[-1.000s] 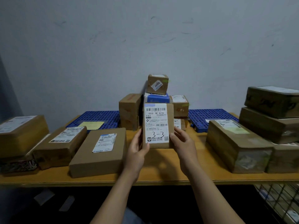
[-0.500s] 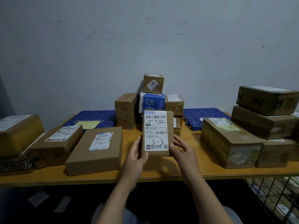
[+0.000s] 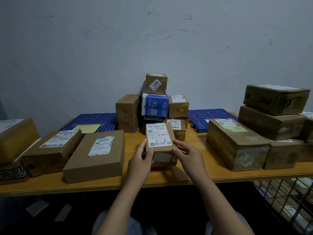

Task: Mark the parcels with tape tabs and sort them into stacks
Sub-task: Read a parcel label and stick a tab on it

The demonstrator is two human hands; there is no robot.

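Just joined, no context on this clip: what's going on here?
A person is handling parcels at a wooden table. Their left hand and right hand grip a small brown cardboard parcel by its sides, its white label marked "3-3" facing up, low over the table's front middle. Flat brown cardboard parcels lie to the left, a pile around a blue and white box stands at the back, large taped brown boxes are stacked right.

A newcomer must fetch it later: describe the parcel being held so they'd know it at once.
At the wooden table, just before the central pile against the wall, the left hand and right hand hold a small brown parcel. Only its white label bears a handwritten 3-3.
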